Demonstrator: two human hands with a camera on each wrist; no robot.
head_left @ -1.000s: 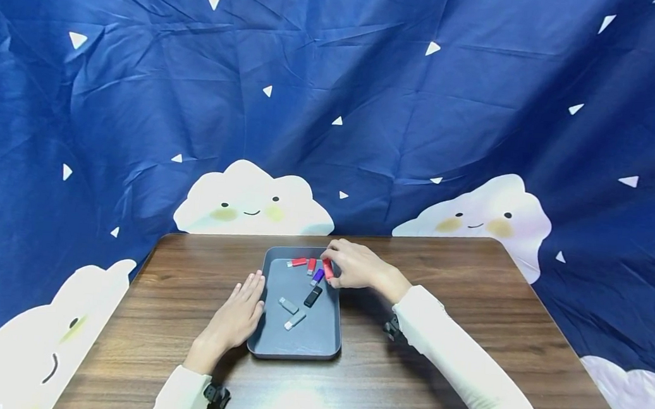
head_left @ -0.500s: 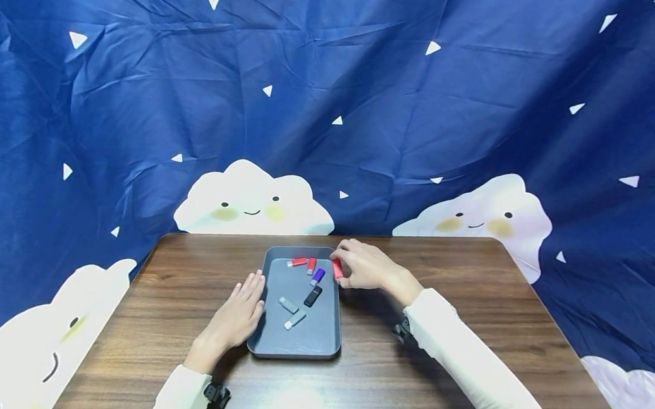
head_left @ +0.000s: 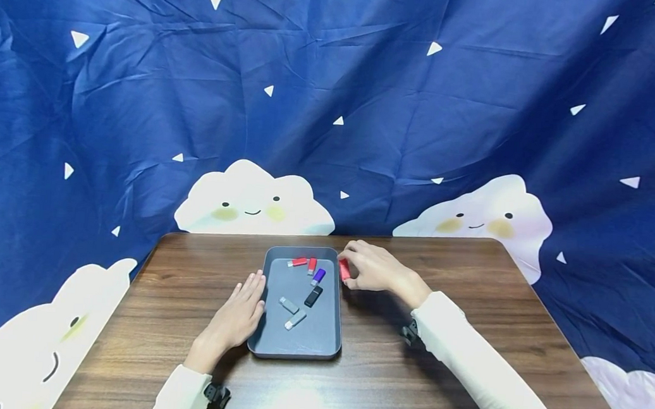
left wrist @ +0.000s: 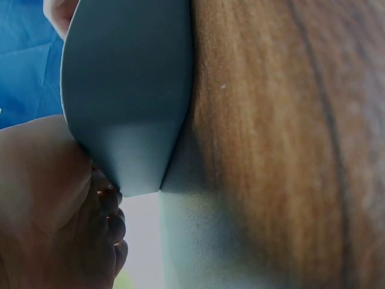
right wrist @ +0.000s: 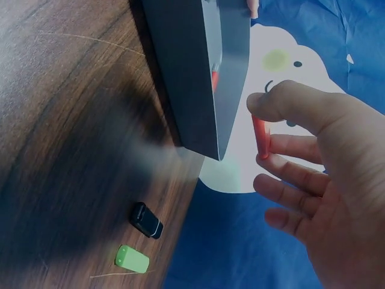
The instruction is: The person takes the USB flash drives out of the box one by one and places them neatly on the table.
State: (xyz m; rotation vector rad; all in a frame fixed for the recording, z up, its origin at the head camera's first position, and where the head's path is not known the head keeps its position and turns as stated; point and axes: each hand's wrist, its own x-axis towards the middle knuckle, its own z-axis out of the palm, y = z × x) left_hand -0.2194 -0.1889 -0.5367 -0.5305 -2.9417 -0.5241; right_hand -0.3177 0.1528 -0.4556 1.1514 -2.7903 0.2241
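**Inspector:** Head view: the right hand pinches a red USB stick between thumb and fingers, just outside the right rim of the grey tray, above bare wooden table. Left hand?

**Assistant:** The left hand lies flat, fingers straight and together, pressed against the tray's left rim.

**Inspector:** Contents of the tray?

**Assistant:** Two red sticks and a purple stick near the far end, a black stick mid-tray, two grey sticks nearer the person. All are well apart from the right rim.

**Inspector:** Obstructions on the right?

**Assistant:** Right wrist view shows a black cap and a green cap lying on the table beyond the tray's corner. The rest of the wood to the right is open, as far as the blue curtain.
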